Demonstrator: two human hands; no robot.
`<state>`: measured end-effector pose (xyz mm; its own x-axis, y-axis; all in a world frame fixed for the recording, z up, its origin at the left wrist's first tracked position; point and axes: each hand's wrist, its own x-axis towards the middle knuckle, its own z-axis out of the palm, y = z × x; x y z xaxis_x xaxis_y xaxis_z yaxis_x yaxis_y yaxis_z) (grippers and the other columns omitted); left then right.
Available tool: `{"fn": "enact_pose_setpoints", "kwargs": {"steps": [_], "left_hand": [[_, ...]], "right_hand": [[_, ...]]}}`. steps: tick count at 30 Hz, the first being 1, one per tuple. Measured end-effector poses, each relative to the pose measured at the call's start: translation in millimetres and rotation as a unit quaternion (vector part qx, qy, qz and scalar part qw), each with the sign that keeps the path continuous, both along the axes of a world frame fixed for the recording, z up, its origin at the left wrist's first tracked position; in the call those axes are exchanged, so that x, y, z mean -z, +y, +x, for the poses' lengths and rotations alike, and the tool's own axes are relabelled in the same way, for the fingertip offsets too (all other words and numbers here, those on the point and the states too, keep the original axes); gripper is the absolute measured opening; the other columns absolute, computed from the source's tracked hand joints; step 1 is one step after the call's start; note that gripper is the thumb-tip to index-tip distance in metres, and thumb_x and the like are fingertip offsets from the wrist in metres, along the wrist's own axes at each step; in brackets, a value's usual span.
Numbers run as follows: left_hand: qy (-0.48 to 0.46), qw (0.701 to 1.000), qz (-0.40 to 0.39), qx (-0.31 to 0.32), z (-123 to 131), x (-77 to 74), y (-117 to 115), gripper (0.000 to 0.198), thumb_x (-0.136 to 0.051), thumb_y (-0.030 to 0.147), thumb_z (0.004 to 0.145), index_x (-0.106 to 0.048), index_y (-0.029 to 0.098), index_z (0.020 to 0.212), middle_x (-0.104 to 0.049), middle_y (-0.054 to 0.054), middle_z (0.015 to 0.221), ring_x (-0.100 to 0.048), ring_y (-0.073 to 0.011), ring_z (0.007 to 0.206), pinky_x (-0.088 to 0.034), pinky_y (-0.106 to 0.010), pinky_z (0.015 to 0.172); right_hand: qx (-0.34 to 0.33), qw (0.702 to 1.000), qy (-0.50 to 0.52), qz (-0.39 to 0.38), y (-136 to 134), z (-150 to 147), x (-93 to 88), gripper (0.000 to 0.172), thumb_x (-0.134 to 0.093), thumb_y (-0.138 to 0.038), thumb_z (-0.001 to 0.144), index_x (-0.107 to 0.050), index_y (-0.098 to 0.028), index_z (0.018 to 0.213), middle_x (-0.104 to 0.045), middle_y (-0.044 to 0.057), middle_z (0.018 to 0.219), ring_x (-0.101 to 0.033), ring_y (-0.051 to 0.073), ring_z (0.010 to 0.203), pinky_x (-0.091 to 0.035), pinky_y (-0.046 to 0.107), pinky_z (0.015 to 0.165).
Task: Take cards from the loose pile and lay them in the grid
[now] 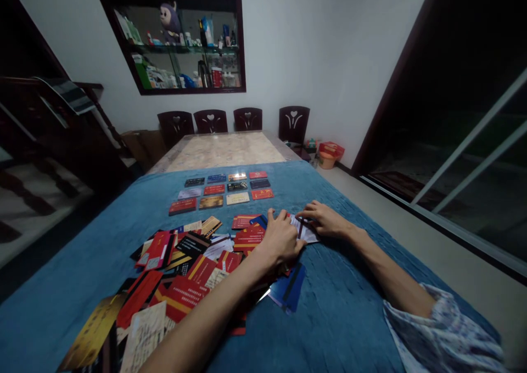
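A whitish card with a dark stripe lies between my two hands at the right end of a loose heap of cards. My left hand reaches across the heap with bent fingers, closed at the card's left edge; its grip is partly hidden. From the right, my right hand pinches the same card with curled fingertips along its upper edge. Under my left forearm spread red bank cards, a black card and a gold card. A blue card lies just below my left hand.
Beyond the heap, several cards lie in neat rows, among them a red card and a cream card. A blue cloth covers the near table; the bare marble tabletop and chairs stand farther back.
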<state>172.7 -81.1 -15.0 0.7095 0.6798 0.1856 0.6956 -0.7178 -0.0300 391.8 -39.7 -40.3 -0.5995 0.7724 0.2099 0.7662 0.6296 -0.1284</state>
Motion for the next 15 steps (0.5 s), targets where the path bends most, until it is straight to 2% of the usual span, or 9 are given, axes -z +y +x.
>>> {"fn": "enact_pose_setpoints", "kwargs": {"steps": [5, 10, 15], "left_hand": [[-0.007, 1.0, -0.013, 0.0, 3, -1.8, -4, 0.038, -0.058, 0.045, 0.088, -0.074, 0.012, 0.098, -0.072, -0.018, 0.104, -0.051, -0.0333, 0.117, -0.029, -0.061, 0.108], [-0.02, 0.999, -0.033, -0.002, 5, -3.3, -9, 0.031, -0.056, 0.035, 0.089, -0.074, 0.012, 0.098, -0.07, -0.018, 0.11, -0.05, -0.0326, 0.12, -0.031, -0.06, 0.107], [-0.016, 1.0, -0.018, -0.001, 6, -4.0, -13, 0.036, -0.057, 0.041, 0.088, -0.073, 0.012, 0.1, -0.068, -0.019, 0.114, -0.05, -0.0327, 0.119, -0.03, -0.061, 0.108]], "right_hand": [[-0.004, 1.0, -0.006, -0.014, -2, -1, -2.0, 0.061, -0.055, -0.001, 0.071, -0.07, -0.025, 0.126, -0.065, 0.011, 0.1, -0.052, 0.024, 0.093, -0.044, 0.036, 0.082], [-0.02, 0.999, 0.015, -0.024, -3, -1, -1.1, 0.062, -0.054, 0.001, 0.069, -0.07, -0.022, 0.125, -0.066, 0.012, 0.119, -0.052, 0.026, 0.103, -0.046, 0.041, 0.091], [-0.055, 0.995, 0.068, -0.044, -3, 2, 2.0, 0.068, -0.052, 0.003, 0.064, -0.07, -0.023, 0.125, -0.066, 0.008, 0.131, -0.054, 0.025, 0.112, -0.045, 0.043, 0.099]]}}
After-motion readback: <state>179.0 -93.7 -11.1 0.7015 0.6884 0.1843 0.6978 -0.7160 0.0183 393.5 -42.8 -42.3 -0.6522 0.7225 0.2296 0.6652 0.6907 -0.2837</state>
